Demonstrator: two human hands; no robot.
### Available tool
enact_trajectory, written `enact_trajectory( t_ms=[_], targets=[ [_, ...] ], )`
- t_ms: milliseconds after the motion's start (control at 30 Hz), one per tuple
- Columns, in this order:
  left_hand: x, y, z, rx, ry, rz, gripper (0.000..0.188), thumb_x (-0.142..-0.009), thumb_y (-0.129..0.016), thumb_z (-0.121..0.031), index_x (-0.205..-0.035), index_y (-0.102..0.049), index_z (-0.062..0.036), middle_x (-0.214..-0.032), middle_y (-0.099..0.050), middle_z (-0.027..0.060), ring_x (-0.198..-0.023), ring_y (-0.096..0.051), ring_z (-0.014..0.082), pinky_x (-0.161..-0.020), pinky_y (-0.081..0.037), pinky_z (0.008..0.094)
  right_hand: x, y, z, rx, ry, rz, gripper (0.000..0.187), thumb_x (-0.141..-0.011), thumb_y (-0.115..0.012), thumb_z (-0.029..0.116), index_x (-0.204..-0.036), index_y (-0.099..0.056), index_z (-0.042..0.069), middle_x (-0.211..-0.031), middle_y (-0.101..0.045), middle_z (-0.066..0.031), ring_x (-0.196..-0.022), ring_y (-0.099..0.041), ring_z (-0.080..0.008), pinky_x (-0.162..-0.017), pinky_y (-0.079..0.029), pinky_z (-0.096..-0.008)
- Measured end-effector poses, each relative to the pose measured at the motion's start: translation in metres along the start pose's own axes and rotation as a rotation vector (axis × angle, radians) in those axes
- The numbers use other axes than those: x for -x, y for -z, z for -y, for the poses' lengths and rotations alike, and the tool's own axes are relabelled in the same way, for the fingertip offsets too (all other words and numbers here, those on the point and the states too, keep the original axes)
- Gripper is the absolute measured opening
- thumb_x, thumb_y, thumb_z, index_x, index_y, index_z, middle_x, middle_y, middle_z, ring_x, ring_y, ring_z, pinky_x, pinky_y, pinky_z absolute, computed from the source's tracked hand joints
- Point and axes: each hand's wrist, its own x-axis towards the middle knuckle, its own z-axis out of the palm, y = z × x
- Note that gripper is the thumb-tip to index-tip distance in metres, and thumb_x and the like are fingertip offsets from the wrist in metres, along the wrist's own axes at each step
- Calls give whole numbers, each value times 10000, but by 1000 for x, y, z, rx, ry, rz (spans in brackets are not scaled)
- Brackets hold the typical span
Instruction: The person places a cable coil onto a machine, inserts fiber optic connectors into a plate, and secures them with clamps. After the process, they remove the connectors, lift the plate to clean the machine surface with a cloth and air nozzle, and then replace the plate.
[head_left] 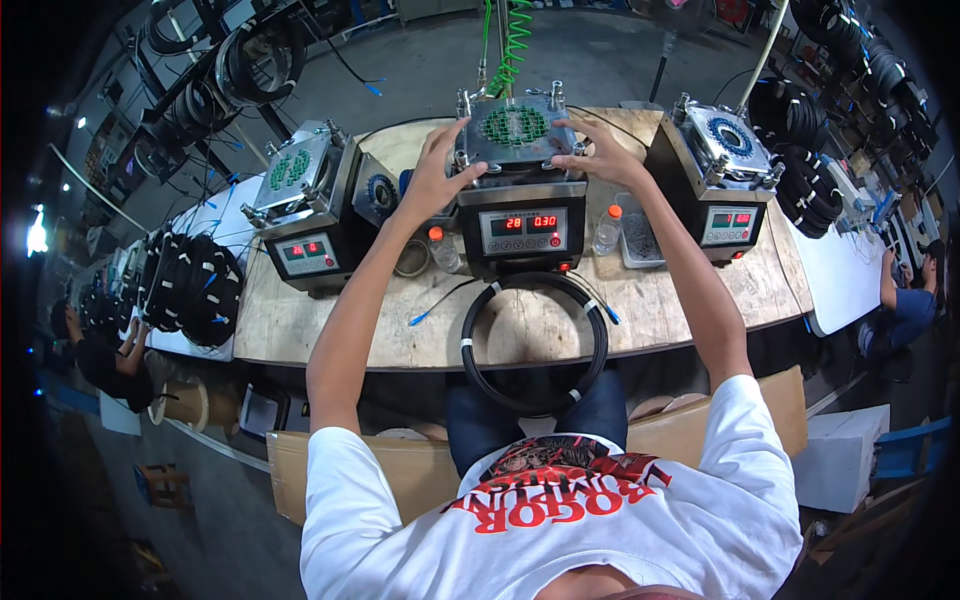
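In front of me stands a black boxy bench machine (524, 235) with a lit red display, which looks like a cable-end polisher. On its top is a square metal plate (490, 153) carrying a round green fixture (515, 125), with clamp posts at the corners. My left hand (436, 180) is at the plate's left side, thumb by the near corner and index finger by the far one. My right hand (606, 158) mirrors it on the right side. Both hands have thumb and fingers spread; whether they press on the clamps I cannot tell.
Similar machines flank it, one with a green fixture (290, 168) at left, one with a blue ring (730, 137) at right. Orange-capped bottles (444, 252) and a clear tray (640, 243) stand nearby. A coiled black cable (468, 345) overhangs the wooden table's (400, 330) front edge. Other people work at both sides.
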Motion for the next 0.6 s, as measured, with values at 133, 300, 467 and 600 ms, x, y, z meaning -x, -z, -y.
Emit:
enact_trajectory(
  t_ms=[133, 300, 467, 600],
  targets=[
    [-16, 9, -8, -153, -136, 20, 736, -876, -734, -384, -1496, -428, -132, -1440, -469, 180, -1367, -413, 329, -1164, -301, 436, -4, 2, -2, 130, 120, -96, 744, -827, -748, 560, -1395, -560, 117, -1342, -578, -219, -1232, -555, -307, -1038, -439, -422],
    [-58, 27, 2, -171, -99, 89, 616, -925, -664, -414, -1448, -494, -138, -1358, -562, 155, -1314, -438, 345, -1131, -329, 445, -48, 0, 6, 80, 42, -224, 611, -902, -648, 567, -1359, -604, 164, -1247, -592, -258, -1226, -534, -390, -1009, -451, -469],
    [-111, -1, 25, -356, -50, 242, 520, -997, -549, -431, -1450, -500, -180, -1372, -572, 148, -1328, -414, 341, -1140, -316, 447, -103, 2, -32, 431, -54, -195, 582, -945, -582, 551, -1375, -586, 159, -1310, -543, -296, -1245, -501, -444, -1028, -431, -516],
    [-129, -13, 18, -601, 150, 425, 581, -1035, -387, -510, -1533, -365, -213, -1505, -452, 131, -1424, -322, 366, -1140, -241, 643, -126, -9, -36, 375, -251, -286, 593, -965, -526, 564, -1417, -530, 181, -1383, -468, -316, -1276, -460, -502, -1044, -423, -547]
  ],
)
